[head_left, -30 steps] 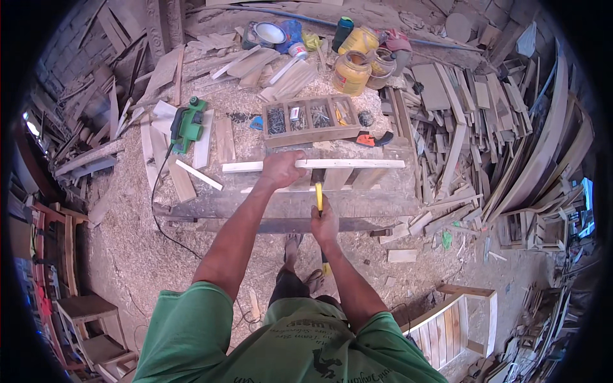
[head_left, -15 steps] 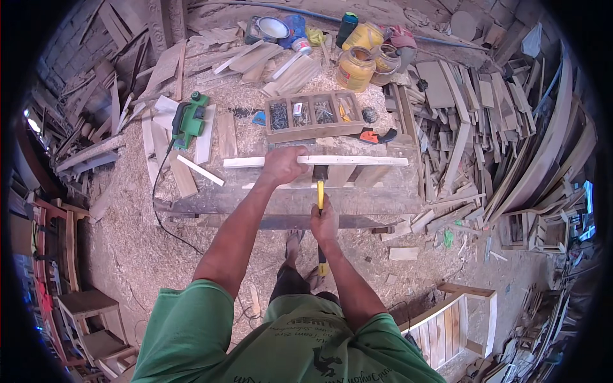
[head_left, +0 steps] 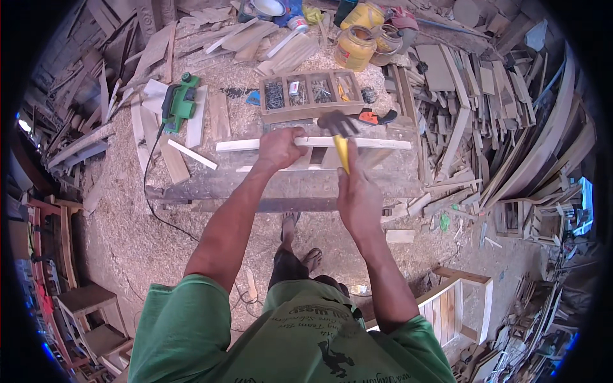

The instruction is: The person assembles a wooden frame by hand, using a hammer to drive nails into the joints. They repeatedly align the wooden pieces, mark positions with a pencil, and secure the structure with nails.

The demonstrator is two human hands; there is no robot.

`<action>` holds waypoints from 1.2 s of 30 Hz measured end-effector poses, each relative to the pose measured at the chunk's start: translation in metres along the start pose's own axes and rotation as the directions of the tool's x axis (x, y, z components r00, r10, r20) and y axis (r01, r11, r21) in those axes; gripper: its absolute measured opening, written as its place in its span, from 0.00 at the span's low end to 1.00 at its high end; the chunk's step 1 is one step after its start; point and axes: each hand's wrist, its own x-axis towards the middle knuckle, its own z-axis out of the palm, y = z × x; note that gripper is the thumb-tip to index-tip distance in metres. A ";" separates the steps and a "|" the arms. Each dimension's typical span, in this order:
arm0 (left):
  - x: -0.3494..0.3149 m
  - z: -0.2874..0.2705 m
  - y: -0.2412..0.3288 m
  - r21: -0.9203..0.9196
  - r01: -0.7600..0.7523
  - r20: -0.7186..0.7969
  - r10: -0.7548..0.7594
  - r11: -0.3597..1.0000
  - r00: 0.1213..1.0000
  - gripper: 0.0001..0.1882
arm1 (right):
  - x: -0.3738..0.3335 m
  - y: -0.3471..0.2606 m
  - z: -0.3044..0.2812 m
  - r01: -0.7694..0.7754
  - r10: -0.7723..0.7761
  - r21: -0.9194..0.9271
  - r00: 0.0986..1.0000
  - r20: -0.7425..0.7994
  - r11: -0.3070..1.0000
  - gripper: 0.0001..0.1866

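My left hand [head_left: 281, 150] is closed on a long pale wood strip [head_left: 380, 145], left of its middle. The strip lies crosswise over further wood pieces on the workbench [head_left: 242, 185]; whether the fingers also pinch a nail is too small to tell. My right hand [head_left: 359, 198] grips a hammer [head_left: 342, 153] by its yellow handle. Its dark head, smeared by motion, is raised above the strip, to the right of my left hand. Just beyond the strip sits a wooden box [head_left: 313, 115] whose compartments hold nails and other small hardware.
A green electric planer [head_left: 181, 105] with a trailing cord lies at left among boards. An orange-and-black tool [head_left: 377, 117] rests right of the box. Yellow containers [head_left: 355, 50] stand behind. Scrap wood [head_left: 447, 96] is heaped at right; a slatted wooden frame [head_left: 447, 309] is at lower right.
The hammer has come up from below the strip to above it, and my right hand has moved right and farther forward. My left hand stays on the strip. The view has shifted slightly.
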 end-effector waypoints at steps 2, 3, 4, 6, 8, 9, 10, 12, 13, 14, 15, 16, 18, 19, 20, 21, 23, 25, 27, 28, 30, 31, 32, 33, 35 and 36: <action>0.001 0.003 -0.004 0.012 -0.043 -0.037 0.044 0.999 0.998 0.23 | 0.007 0.011 0.012 -0.052 0.080 -0.172 0.984 0.159 0.984 0.40; 0.002 0.005 -0.007 0.018 -0.062 -0.055 0.063 0.998 0.996 0.23 | 0.009 0.013 0.015 -0.094 0.109 -0.106 0.982 0.155 0.990 0.40; 0.000 0.004 -0.006 0.013 -0.043 -0.041 0.044 0.999 0.998 0.23 | 0.006 0.012 0.018 -0.076 0.084 -0.070 0.989 0.119 0.995 0.40; 0.000 0.000 -0.002 0.002 -0.006 -0.013 0.006 1.000 1.000 0.23 | -0.001 0.010 0.021 -0.039 0.039 -0.003 0.998 0.042 0.999 0.40; 0.000 -0.001 -0.001 0.004 0.015 0.021 -0.015 1.000 1.000 0.23 | -0.006 0.016 0.034 -0.002 0.002 -0.025 1.000 -0.013 1.000 0.41; 0.000 -0.002 0.001 0.005 0.025 0.037 -0.026 1.000 0.999 0.23 | -0.009 0.021 0.041 0.016 -0.017 -0.038 0.999 -0.041 0.999 0.41; 0.002 0.000 -0.003 -0.003 0.012 0.027 -0.012 1.000 1.000 0.23 | -0.008 0.023 0.042 0.016 -0.017 -0.032 1.000 -0.024 0.999 0.40; 0.003 0.006 -0.008 -0.019 -0.017 0.004 0.017 1.000 1.000 0.23 | -0.010 0.027 0.040 0.017 -0.017 -0.022 1.000 0.008 1.000 0.39; 0.005 0.007 -0.009 -0.001 -0.051 -0.038 0.051 0.999 0.998 0.23 | -0.009 0.024 0.033 0.043 -0.042 0.025 0.999 -0.017 0.999 0.39; 0.000 0.010 -0.012 0.018 -0.073 -0.076 0.074 0.997 0.994 0.22 | -0.011 0.015 0.021 0.070 -0.067 0.075 0.997 -0.032 0.995 0.38; -0.001 0.011 -0.015 0.038 -0.094 -0.114 0.098 0.995 0.989 0.22 | -0.010 0.005 0.008 0.097 -0.092 0.125 0.995 -0.048 0.987 0.38; 0.000 0.010 -0.010 0.026 -0.074 -0.090 0.076 0.997 0.993 0.22 | -0.008 -0.007 -0.010 0.114 -0.101 0.133 0.990 -0.096 0.985 0.38; -0.004 0.006 -0.006 0.008 -0.004 -0.030 0.005 1.000 1.000 0.22 | -0.002 -0.036 -0.045 0.144 -0.116 0.165 0.979 -0.166 0.976 0.37; -0.008 0.005 -0.006 -0.001 -0.031 -0.036 0.031 1.000 0.999 0.21 | 0.002 -0.047 -0.061 0.233 -0.164 0.225 0.944 -0.287 0.946 0.38; -0.009 0.006 -0.010 0.009 -0.035 -0.051 0.035 0.999 0.998 0.21 | 0.012 -0.060 -0.075 0.353 -0.210 0.293 0.881 -0.424 0.888 0.38; -0.010 0.007 -0.009 0.016 -0.046 -0.065 0.047 0.999 0.997 0.20 | 0.021 -0.075 -0.092 0.477 -0.249 0.317 0.795 -0.553 0.820 0.39; -0.010 0.008 -0.008 0.008 -0.057 -0.073 0.057 0.998 0.996 0.20 | 0.028 -0.076 -0.095 0.599 -0.259 0.285 0.659 -0.706 0.748 0.37; -0.008 0.008 -0.005 -0.023 -0.060 -0.057 0.059 0.998 0.997 0.20 | 0.018 -0.030 -0.058 0.552 -0.246 0.195 0.624 -0.742 0.811 0.33; -0.006 0.005 -0.001 -0.003 -0.032 -0.028 0.032 0.999 0.999 0.20 | 0.003 -0.002 -0.013 0.376 -0.286 0.110 0.837 -0.467 0.920 0.36; -0.006 0.003 -0.001 0.014 -0.013 -0.019 0.013 1.000 1.000 0.20 | -0.002 0.008 0.011 0.258 -0.248 0.024 0.947 -0.207 0.966 0.38; -0.016 0.004 0.001 0.030 -0.020 -0.030 0.021 0.999 0.999 0.22 | -0.013 0.008 0.028 0.138 -0.138 0.055 0.990 0.006 0.989 0.39; -0.020 0.006 0.004 0.044 -0.009 -0.017 0.009 0.999 1.000 0.23 | -0.015 0.004 0.027 0.112 -0.114 0.118 0.993 0.009 0.987 0.39; -0.019 0.005 0.007 0.059 0.001 -0.003 -0.001 0.998 1.000 0.23 | -0.016 0.000 0.022 0.121 -0.119 0.163 0.993 -0.024 0.979 0.39; -0.012 -0.003 0.007 -0.016 -0.028 -0.036 0.028 0.999 0.999 0.21 | 0.000 -0.002 0.021 0.172 -0.159 0.207 0.984 -0.079 0.963 0.39; -0.012 -0.001 -0.001 -0.008 -0.032 -0.046 0.032 0.999 0.998 0.19 | 0.017 -0.042 -0.020 0.252 -0.199 0.250 0.955 -0.221 0.935 0.34; -0.013 0.002 -0.006 -0.005 -0.032 -0.044 0.032 0.999 0.998 0.18 | 0.021 -0.056 -0.040 0.312 -0.201 0.324 0.921 -0.333 0.893 0.29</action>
